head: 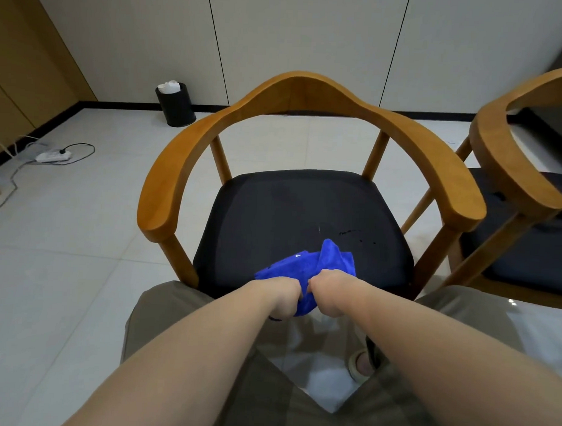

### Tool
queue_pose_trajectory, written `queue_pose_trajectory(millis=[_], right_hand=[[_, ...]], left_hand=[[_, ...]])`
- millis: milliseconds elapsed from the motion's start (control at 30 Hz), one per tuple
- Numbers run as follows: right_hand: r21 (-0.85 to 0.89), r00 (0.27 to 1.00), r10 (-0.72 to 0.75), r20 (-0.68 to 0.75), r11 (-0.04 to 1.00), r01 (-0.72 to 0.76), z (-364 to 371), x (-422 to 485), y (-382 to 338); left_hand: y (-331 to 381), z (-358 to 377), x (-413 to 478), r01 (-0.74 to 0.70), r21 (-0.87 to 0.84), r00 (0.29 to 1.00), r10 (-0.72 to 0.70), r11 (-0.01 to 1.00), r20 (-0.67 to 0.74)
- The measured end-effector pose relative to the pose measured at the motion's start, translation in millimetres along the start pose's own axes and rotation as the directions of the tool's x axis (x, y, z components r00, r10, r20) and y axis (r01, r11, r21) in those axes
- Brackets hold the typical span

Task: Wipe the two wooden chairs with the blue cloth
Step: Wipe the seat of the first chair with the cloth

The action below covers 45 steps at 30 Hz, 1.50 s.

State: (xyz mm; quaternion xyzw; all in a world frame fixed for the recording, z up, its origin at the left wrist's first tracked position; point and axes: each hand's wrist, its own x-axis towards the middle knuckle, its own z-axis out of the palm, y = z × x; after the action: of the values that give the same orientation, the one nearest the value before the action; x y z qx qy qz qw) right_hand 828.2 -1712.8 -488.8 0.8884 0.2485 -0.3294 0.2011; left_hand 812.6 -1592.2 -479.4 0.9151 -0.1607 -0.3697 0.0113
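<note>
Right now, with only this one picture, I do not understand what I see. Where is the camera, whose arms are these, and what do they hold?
There is no machine here. The picture comes from a wide-angle camera worn on a person's head, looking forward and down. The two bare arms coming up from the bottom are therefore that person's own. The left hand and the right hand are close together. Both grip a bunched blue cloth over the front of the dark seat of a wooden chair. A few small specks show on the seat just beyond the cloth. A second wooden chair stands at the right edge, partly out of view. On the tiled floor behind are a black bin and a white power strip with cables.
</note>
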Motion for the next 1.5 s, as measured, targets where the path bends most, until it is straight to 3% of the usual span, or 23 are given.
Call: queue_pose_trajectory(millis=[267, 467, 767, 900, 1067, 1267, 1400, 1500], right_hand=[[0.119, 0.996, 0.006, 0.088, 0.993, -0.017, -9.0, -19.8, -2.9], [0.406, 0.998, 0.021, 0.053, 0.913, -0.041, -26.3, -33.4, 21.0], [0.611, 0.997, 0.065, -0.049, 0.791, -0.022, -88.8, -27.7, 102.3], [0.690, 0.993, 0.077, -0.090, 0.723, 0.007, -126.7, -19.2, 140.6], [0.701, 0.958, 0.167, -0.234, 0.712, 0.047, -171.1, 5.7, 182.6], [0.664, 0.834, 0.286, -0.472, 0.738, 0.122, -204.8, 56.0, 219.7], [0.648, 0.763, 0.311, -0.567, 0.740, 0.180, -201.1, 99.4, 236.7], [0.666, 0.705, 0.352, -0.616, 0.710, 0.227, -187.9, 134.7, 247.4]], left_hand=[[2.6, -6.2, 8.7, 0.050, 0.033, 0.990, -0.054, 0.998, 0.132], [6.9, -53.7, 6.3, 0.060, 0.045, 0.978, -0.068, 0.997, 0.198], [-0.6, -154.7, 19.8, 0.106, -0.235, 0.957, -0.034, 0.966, 0.289], [-2.5, -201.4, 26.4, 0.070, -0.270, 0.984, -0.023, 0.960, 0.176], [-20.1, -264.7, 45.4, 0.059, -0.285, 0.996, -0.076, 0.957, -0.047], [-49.2, -315.7, 94.0, -0.025, -0.287, 0.950, -0.066, 0.958, -0.305], [-62.9, -330.9, 137.3, -0.053, -0.089, 0.907, 0.011, 0.995, -0.421], [-70.7, -325.6, 175.2, -0.030, 0.107, 0.833, 0.085, 0.994, -0.547]])
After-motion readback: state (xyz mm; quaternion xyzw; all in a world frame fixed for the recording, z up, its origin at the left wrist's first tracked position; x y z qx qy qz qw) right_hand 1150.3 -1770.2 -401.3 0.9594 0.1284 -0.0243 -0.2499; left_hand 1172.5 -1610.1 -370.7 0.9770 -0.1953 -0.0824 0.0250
